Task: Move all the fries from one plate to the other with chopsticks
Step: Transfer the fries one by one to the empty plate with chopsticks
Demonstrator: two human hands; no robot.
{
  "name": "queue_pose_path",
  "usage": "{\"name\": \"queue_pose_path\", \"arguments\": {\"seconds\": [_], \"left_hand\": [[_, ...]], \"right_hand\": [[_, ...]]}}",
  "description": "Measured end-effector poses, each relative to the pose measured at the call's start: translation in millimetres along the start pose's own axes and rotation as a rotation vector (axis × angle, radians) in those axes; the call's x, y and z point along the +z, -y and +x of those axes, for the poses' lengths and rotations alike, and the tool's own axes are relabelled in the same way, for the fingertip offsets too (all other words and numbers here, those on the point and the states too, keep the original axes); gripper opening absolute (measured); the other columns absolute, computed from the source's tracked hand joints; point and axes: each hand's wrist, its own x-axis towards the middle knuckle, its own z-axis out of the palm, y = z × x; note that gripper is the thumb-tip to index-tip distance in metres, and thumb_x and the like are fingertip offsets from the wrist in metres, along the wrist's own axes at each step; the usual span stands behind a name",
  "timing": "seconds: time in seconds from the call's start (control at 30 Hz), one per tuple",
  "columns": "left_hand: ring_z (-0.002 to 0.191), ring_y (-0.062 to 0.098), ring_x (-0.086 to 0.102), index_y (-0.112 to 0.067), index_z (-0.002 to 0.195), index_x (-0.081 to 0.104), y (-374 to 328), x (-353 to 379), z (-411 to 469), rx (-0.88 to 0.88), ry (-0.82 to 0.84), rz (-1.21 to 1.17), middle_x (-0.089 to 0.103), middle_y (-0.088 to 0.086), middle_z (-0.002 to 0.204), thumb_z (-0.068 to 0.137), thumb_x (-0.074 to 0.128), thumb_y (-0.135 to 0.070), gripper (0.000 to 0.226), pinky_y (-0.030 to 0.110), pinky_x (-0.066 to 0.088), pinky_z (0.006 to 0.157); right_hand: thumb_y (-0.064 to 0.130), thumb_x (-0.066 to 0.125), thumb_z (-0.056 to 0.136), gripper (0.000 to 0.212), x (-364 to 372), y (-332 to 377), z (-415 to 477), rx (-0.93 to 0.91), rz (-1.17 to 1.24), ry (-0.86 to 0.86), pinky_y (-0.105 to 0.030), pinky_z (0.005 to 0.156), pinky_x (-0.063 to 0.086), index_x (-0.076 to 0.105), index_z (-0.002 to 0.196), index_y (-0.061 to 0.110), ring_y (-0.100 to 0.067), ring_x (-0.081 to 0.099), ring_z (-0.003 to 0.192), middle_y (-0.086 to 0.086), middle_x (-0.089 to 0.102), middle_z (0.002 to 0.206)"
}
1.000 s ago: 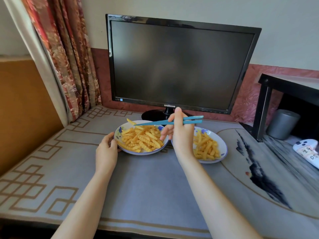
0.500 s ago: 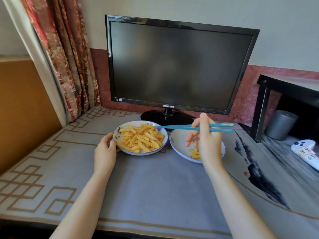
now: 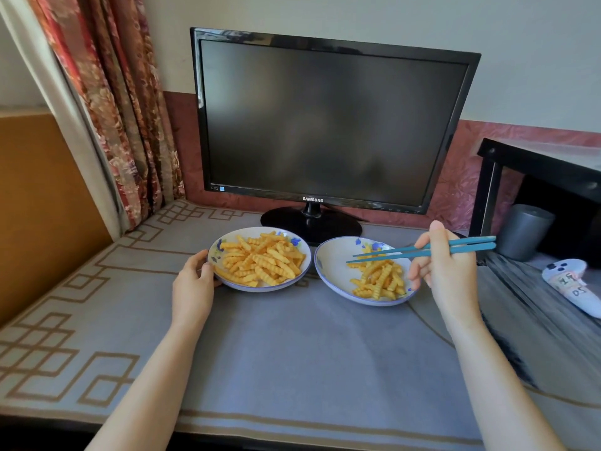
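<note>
Two white plates with blue flowers stand side by side before the monitor. The left plate is heaped with crinkle-cut fries. The right plate carries a smaller pile of fries on its right half. My left hand holds the left plate's near-left rim. My right hand grips a pair of teal chopsticks that lie almost level, tips slightly apart over the right plate's fries, with nothing between them.
A black monitor on a round stand rises just behind the plates. To the right are a black shelf, a grey cup and a white controller. A curtain hangs at the left. A grey cloth covers the table.
My right hand moved right with the chopsticks, from over the left plate to beside the right plate, uncovering that plate's fries. The left hand stayed on the left plate.
</note>
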Motion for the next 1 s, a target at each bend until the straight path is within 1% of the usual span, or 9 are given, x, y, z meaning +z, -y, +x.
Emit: {"name": "queue_pose_path", "arguments": {"seconds": [0.13, 0.23, 0.33, 0.43, 0.5, 0.63, 0.77, 0.9, 1.0], "left_hand": [[0.092, 0.021, 0.066, -0.009, 0.133, 0.053, 0.6, -0.2, -0.6, -0.006, -0.006, -0.027, 0.063, 0.008, 0.122, 0.098, 0.038, -0.009, 0.038, 0.024, 0.047, 0.077], [0.092, 0.021, 0.066, -0.009, 0.134, 0.052, -0.2, -0.6, -1.5, -0.005, -0.001, -0.03, 0.063, 0.007, 0.121, 0.099, 0.037, -0.009, 0.038, 0.026, 0.047, 0.079], [0.091, 0.021, 0.066, -0.01, 0.134, 0.052, -0.7, -0.3, -1.3, -0.003, -0.001, -0.021, 0.063, 0.007, 0.12, 0.099, 0.038, -0.01, 0.038, 0.03, 0.049, 0.083], [0.088, 0.019, 0.066, -0.011, 0.133, 0.053, -0.4, -0.7, -1.1, -0.002, -0.002, -0.017, 0.063, 0.007, 0.12, 0.098, 0.038, -0.01, 0.038, 0.034, 0.051, 0.088], [0.089, 0.019, 0.065, -0.01, 0.134, 0.052, -0.8, -0.7, -1.4, -0.003, -0.002, -0.022, 0.062, 0.007, 0.12, 0.099, 0.037, -0.01, 0.038, 0.033, 0.05, 0.087], [0.095, 0.02, 0.064, -0.009, 0.134, 0.052, -1.6, -0.4, -1.6, -0.007, -0.003, -0.034, 0.061, 0.006, 0.121, 0.1, 0.037, -0.009, 0.037, 0.026, 0.048, 0.079], [0.095, 0.02, 0.064, -0.01, 0.134, 0.052, -0.3, -0.7, -0.6, -0.005, -0.004, -0.037, 0.061, 0.008, 0.123, 0.1, 0.037, -0.01, 0.037, 0.027, 0.049, 0.079], [0.097, 0.021, 0.064, -0.009, 0.134, 0.052, -0.8, -0.3, -0.8, 0.001, -0.003, -0.031, 0.061, 0.008, 0.124, 0.1, 0.037, -0.009, 0.037, 0.029, 0.049, 0.082], [0.096, 0.022, 0.064, -0.009, 0.135, 0.052, -0.3, -0.6, -0.8, -0.001, -0.005, -0.027, 0.061, 0.007, 0.123, 0.1, 0.038, -0.01, 0.037, 0.029, 0.049, 0.083]], "right_hand": [[0.034, 0.038, 0.103, 0.042, -3.6, 3.8, 4.7, -0.029, -0.051, 0.027, -0.018, 0.034, 0.032, 0.049, 0.072, 0.009, -0.024, 0.04, 0.028, -0.011, 0.05, 0.039], [0.032, 0.038, 0.103, 0.041, -7.0, 2.7, 7.0, -0.022, -0.074, 0.05, -0.019, 0.035, 0.032, 0.05, 0.072, 0.008, -0.023, 0.04, 0.028, -0.014, 0.05, 0.04], [0.03, 0.038, 0.104, 0.04, -9.6, 1.0, 6.6, -0.023, -0.089, 0.048, -0.018, 0.035, 0.033, 0.05, 0.072, 0.008, -0.022, 0.041, 0.028, -0.018, 0.05, 0.043], [0.03, 0.039, 0.104, 0.041, -8.0, -2.4, 5.5, -0.016, -0.08, 0.037, -0.017, 0.035, 0.032, 0.05, 0.072, 0.008, -0.021, 0.041, 0.028, -0.014, 0.051, 0.041], [0.032, 0.039, 0.103, 0.042, -4.4, -6.2, 5.3, 0.005, -0.06, 0.013, -0.017, 0.035, 0.031, 0.05, 0.07, 0.009, -0.023, 0.043, 0.029, -0.011, 0.051, 0.04], [0.034, 0.041, 0.103, 0.043, 5.9, -9.8, 0.7, -0.011, -0.018, -0.035, -0.023, 0.038, 0.037, 0.051, 0.069, 0.01, -0.029, 0.045, 0.032, -0.017, 0.052, 0.043], [0.032, 0.041, 0.103, 0.041, 18.7, -9.0, -8.5, -0.007, 0.015, -0.01, -0.017, 0.035, 0.031, 0.051, 0.07, 0.009, -0.027, 0.045, 0.032, -0.023, 0.051, 0.046], [0.029, 0.04, 0.103, 0.039, 25.8, -8.8, -14.8, 0.003, 0.048, 0.043, -0.016, 0.035, 0.031, 0.051, 0.072, 0.008, -0.022, 0.046, 0.032, -0.013, 0.05, 0.041], [0.029, 0.04, 0.103, 0.038, 24.1, -8.1, -14.9, 0.002, 0.057, 0.062, -0.015, 0.035, 0.031, 0.052, 0.074, 0.007, -0.021, 0.046, 0.031, -0.011, 0.05, 0.04]]}}
